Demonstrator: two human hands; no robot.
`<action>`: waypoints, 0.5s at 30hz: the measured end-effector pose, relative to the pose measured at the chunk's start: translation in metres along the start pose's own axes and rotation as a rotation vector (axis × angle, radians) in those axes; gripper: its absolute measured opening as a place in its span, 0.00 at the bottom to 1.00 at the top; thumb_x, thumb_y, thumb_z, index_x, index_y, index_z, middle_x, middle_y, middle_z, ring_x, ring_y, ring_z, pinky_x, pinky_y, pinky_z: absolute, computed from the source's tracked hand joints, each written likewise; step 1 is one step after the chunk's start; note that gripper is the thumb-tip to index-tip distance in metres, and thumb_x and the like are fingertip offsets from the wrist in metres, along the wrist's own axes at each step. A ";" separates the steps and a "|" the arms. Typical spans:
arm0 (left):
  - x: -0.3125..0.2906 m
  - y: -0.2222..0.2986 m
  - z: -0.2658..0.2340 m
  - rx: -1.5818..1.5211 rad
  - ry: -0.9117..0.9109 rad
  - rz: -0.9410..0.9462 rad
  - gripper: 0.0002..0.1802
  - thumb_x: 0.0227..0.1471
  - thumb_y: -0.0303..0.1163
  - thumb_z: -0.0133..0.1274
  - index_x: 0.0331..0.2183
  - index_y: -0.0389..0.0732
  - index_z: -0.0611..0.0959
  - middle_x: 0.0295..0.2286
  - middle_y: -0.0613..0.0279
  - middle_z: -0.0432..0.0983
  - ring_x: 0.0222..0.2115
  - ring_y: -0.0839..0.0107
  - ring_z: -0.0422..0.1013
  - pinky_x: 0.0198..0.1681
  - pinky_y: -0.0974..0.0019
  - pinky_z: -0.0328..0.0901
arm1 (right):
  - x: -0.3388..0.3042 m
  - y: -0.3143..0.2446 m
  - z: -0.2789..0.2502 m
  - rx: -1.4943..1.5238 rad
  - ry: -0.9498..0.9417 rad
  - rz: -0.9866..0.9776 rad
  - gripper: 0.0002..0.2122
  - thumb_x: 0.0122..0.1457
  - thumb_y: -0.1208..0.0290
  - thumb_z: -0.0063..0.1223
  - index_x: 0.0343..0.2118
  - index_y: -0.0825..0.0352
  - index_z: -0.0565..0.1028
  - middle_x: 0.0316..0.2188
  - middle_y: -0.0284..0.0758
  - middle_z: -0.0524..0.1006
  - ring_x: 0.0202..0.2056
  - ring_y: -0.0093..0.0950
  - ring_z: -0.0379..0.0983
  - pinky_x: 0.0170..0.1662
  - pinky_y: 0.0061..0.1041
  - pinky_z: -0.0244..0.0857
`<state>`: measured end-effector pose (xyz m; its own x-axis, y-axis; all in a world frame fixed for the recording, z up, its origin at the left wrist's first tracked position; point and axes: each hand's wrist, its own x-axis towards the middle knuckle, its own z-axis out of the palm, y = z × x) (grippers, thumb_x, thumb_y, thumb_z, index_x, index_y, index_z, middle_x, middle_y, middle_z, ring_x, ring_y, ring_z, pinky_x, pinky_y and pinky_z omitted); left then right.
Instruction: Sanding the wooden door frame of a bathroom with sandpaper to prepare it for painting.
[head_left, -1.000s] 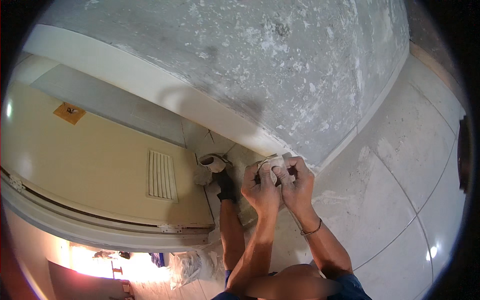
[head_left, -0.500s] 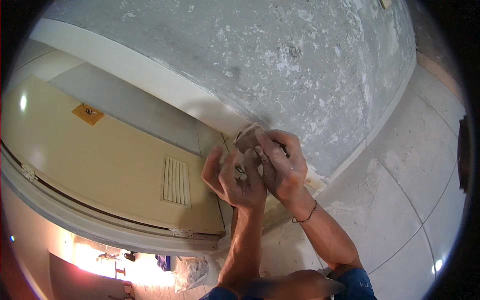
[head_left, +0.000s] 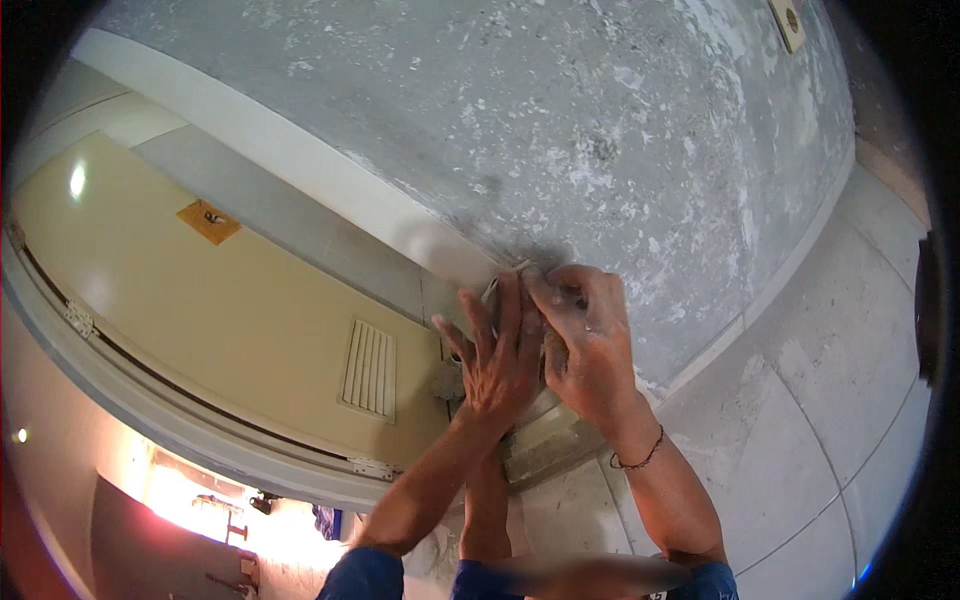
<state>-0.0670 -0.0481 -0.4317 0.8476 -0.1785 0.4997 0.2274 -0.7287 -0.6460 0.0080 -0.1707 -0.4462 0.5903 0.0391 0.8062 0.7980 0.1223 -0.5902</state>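
Both my hands are together at the corner where a white frame edge [head_left: 270, 125] meets the grey wall [head_left: 590, 150]. My left hand [head_left: 492, 360] has its back toward me and its fingers stretched out, outer ones spread. Dust greys the fingers of both hands. A thin grey-brown sheet [head_left: 491, 290], perhaps sandpaper, shows only partly beside my left fingertips. My right hand [head_left: 590, 335] is closed, thumb and bent fingers pinched at the sheet's edge; much of the sheet is hidden behind the hands. A dark braided band [head_left: 642, 455] circles my right wrist.
A cream door [head_left: 250, 310] with a louvred vent [head_left: 369, 368] lies to the left. A stone-like sill [head_left: 550, 440] runs below my hands. Grey floor tiles [head_left: 750, 450] spread right. A wall plate [head_left: 787, 24] is at upper right. Another bare limb [head_left: 488, 510] rises beside my left forearm.
My left hand has turned from a curled, palm-up pose to back-up with fingers stretched against the corner. The sheet, more exposed before, is now mostly covered. The view has shifted slightly.
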 end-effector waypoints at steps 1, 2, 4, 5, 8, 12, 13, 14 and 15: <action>0.007 -0.005 -0.003 0.039 -0.056 0.043 0.35 0.49 0.44 0.47 0.55 0.38 0.61 0.59 0.53 0.44 0.57 0.31 0.29 0.49 0.25 0.21 | 0.002 0.000 -0.001 0.009 0.002 -0.008 0.20 0.41 0.82 0.53 0.42 0.66 0.73 0.37 0.40 0.69 0.36 0.37 0.63 0.39 0.31 0.61; 0.013 -0.009 -0.008 0.050 -0.054 0.038 0.35 0.49 0.44 0.47 0.55 0.38 0.61 0.59 0.53 0.44 0.57 0.31 0.29 0.49 0.25 0.21 | 0.003 -0.001 -0.002 0.054 0.027 -0.007 0.19 0.42 0.84 0.52 0.42 0.67 0.73 0.37 0.41 0.69 0.36 0.37 0.64 0.39 0.31 0.61; 0.024 -0.015 -0.018 0.009 0.031 0.081 0.34 0.48 0.44 0.49 0.55 0.42 0.62 0.59 0.59 0.46 0.57 0.34 0.31 0.49 0.25 0.22 | -0.001 0.003 -0.005 0.095 0.045 -0.008 0.19 0.43 0.86 0.50 0.42 0.68 0.73 0.37 0.42 0.69 0.37 0.37 0.65 0.38 0.30 0.62; 0.028 -0.021 -0.025 0.021 0.030 0.075 0.34 0.48 0.44 0.49 0.55 0.42 0.62 0.59 0.59 0.46 0.57 0.34 0.31 0.49 0.25 0.22 | -0.009 0.006 -0.008 0.099 0.083 0.019 0.17 0.45 0.84 0.50 0.41 0.69 0.73 0.37 0.42 0.70 0.37 0.37 0.66 0.38 0.30 0.62; 0.043 -0.032 -0.039 0.060 0.075 0.146 0.33 0.47 0.45 0.51 0.54 0.44 0.65 0.58 0.60 0.49 0.58 0.38 0.33 0.49 0.24 0.22 | -0.055 0.025 -0.037 0.023 0.174 0.231 0.13 0.51 0.78 0.49 0.41 0.70 0.72 0.36 0.42 0.71 0.37 0.36 0.69 0.35 0.29 0.63; 0.066 -0.054 -0.043 -0.017 0.260 0.054 0.32 0.47 0.42 0.53 0.53 0.45 0.66 0.57 0.64 0.52 0.58 0.42 0.43 0.49 0.23 0.34 | -0.154 0.044 -0.067 -0.108 0.100 0.544 0.14 0.54 0.75 0.47 0.44 0.72 0.69 0.37 0.44 0.70 0.37 0.38 0.69 0.38 0.32 0.64; 0.071 -0.056 -0.043 -0.076 0.370 0.029 0.31 0.46 0.39 0.55 0.53 0.44 0.67 0.57 0.63 0.54 0.58 0.42 0.43 0.50 0.24 0.35 | -0.178 0.043 -0.074 -0.158 0.105 0.579 0.14 0.55 0.74 0.47 0.45 0.72 0.68 0.37 0.44 0.70 0.39 0.38 0.68 0.38 0.31 0.62; 0.073 -0.056 -0.042 -0.077 0.369 0.024 0.31 0.46 0.39 0.55 0.53 0.44 0.67 0.57 0.63 0.54 0.58 0.42 0.43 0.50 0.24 0.35 | -0.200 0.042 -0.082 -0.204 0.113 0.609 0.15 0.56 0.73 0.46 0.45 0.72 0.67 0.38 0.43 0.70 0.40 0.37 0.67 0.38 0.31 0.60; 0.076 -0.054 -0.040 -0.079 0.416 -0.019 0.29 0.46 0.37 0.55 0.51 0.43 0.69 0.56 0.62 0.55 0.58 0.41 0.43 0.51 0.26 0.35 | -0.223 0.043 -0.096 -0.312 0.080 0.615 0.15 0.56 0.73 0.46 0.46 0.73 0.66 0.40 0.45 0.69 0.42 0.40 0.66 0.42 0.33 0.60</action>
<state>-0.0335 -0.0490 -0.3357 0.5740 -0.4043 0.7121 0.1898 -0.7803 -0.5959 -0.0776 -0.2692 -0.6549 0.9442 -0.0646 0.3228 0.3059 -0.1903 -0.9328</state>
